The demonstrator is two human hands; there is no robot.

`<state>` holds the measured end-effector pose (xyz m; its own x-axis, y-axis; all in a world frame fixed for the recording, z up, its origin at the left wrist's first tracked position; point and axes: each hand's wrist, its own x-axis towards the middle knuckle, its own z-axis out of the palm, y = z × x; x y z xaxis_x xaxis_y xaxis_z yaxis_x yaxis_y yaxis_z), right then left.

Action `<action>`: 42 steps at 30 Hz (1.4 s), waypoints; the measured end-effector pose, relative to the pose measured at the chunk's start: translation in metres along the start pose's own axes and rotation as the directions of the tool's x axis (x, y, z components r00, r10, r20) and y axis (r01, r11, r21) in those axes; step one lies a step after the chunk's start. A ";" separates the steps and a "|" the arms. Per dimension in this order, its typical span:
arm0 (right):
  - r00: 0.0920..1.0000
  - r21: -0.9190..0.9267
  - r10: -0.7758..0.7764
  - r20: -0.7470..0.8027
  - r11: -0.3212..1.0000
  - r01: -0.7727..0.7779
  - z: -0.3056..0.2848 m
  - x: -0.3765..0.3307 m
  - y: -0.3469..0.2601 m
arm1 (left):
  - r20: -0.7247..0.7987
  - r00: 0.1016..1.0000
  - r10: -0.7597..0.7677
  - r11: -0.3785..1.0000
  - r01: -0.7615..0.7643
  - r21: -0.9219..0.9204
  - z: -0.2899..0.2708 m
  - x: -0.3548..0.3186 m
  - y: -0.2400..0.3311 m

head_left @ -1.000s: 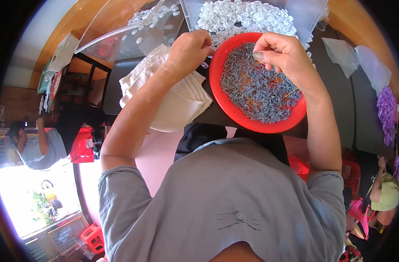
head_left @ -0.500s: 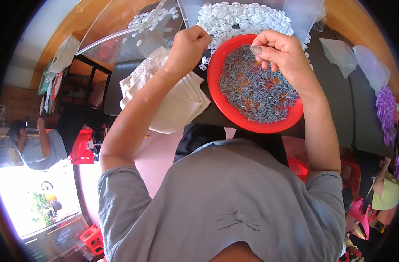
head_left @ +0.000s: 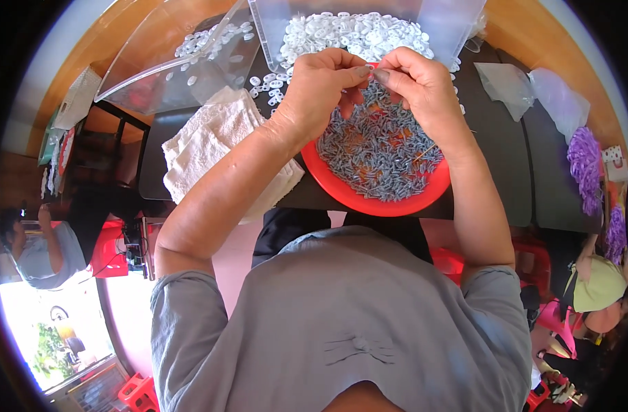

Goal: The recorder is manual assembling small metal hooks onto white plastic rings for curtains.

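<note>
My left hand (head_left: 317, 89) and my right hand (head_left: 424, 86) meet fingertip to fingertip above the far part of a red basin (head_left: 379, 208). Each is closed in a pinch between thumb and fingers. Whatever is at their tips is too small to make out. Inside the basin lies a layer of small grey, spindle-shaped pieces (head_left: 375, 154), with a thin stick (head_left: 426, 152) on them near the right side. Just beyond my hands, many white oval pieces (head_left: 358, 38) with holes fill part of a clear plastic box (head_left: 458, 31).
A folded whitish cloth (head_left: 207, 147) lies left of the basin on the dark table (head_left: 496, 178). Behind it leans a clear lid (head_left: 149, 86) with white pieces on it. Plastic bags (head_left: 506, 89) and purple strands (head_left: 585, 168) are at the right. People sit at far left (head_left: 46, 254) and far right (head_left: 599, 281).
My left hand has moved right and my right hand has come in beside it, so their fingertips now meet over the basin. The whole view has shifted slightly.
</note>
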<state>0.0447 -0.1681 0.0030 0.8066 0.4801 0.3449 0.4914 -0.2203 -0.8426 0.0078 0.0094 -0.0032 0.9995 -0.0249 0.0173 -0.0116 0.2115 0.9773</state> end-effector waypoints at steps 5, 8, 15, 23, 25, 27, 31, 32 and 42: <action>1.000 -0.093 -0.031 -0.001 0.995 0.031 -0.001 0.001 0.002 | -0.010 0.999 -0.044 0.999 0.044 0.018 0.001 -0.002 0.000; 0.997 -0.146 -0.070 -0.035 0.987 0.064 0.001 0.000 0.001 | -0.021 0.999 -0.034 0.998 0.033 -0.054 -0.003 -0.003 -0.005; 0.976 -0.286 -0.218 -0.013 0.936 0.205 0.006 0.001 0.000 | -0.051 0.998 0.023 0.995 -0.028 -0.100 0.000 -0.006 -0.007; 0.957 -0.309 -0.289 -0.015 0.912 0.270 0.009 0.001 -0.001 | -0.073 0.997 0.016 0.994 -0.024 -0.105 0.002 -0.007 -0.008; 0.951 -0.332 -0.304 -0.064 0.905 0.267 0.010 0.001 -0.001 | -0.080 0.997 0.022 0.995 -0.030 -0.100 0.003 -0.009 -0.007; 0.949 -0.339 -0.306 -0.070 0.903 0.266 0.011 0.001 -0.002 | -0.086 0.996 0.028 0.995 -0.037 -0.095 0.004 -0.010 -0.006; 0.943 -0.351 -0.319 -0.098 0.897 0.268 0.012 0.001 -0.004 | -0.063 0.998 0.017 0.994 -0.023 -0.103 0.004 -0.013 -0.003; 0.942 -0.351 -0.320 -0.098 0.897 0.268 0.012 0.001 -0.004 | -0.045 0.999 0.002 0.996 -0.006 -0.085 0.004 -0.013 -0.003; 0.922 -0.376 -0.371 -0.107 0.874 0.308 0.015 0.000 -0.003 | -0.053 0.999 -0.007 0.985 -0.002 -0.171 0.004 -0.014 -0.004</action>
<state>0.0382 -0.1541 -0.0005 0.5968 0.4336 0.6751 0.8014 -0.3637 -0.4749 -0.0060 0.0050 -0.0068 0.9997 0.0250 -0.0006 -0.0089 0.3755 0.9268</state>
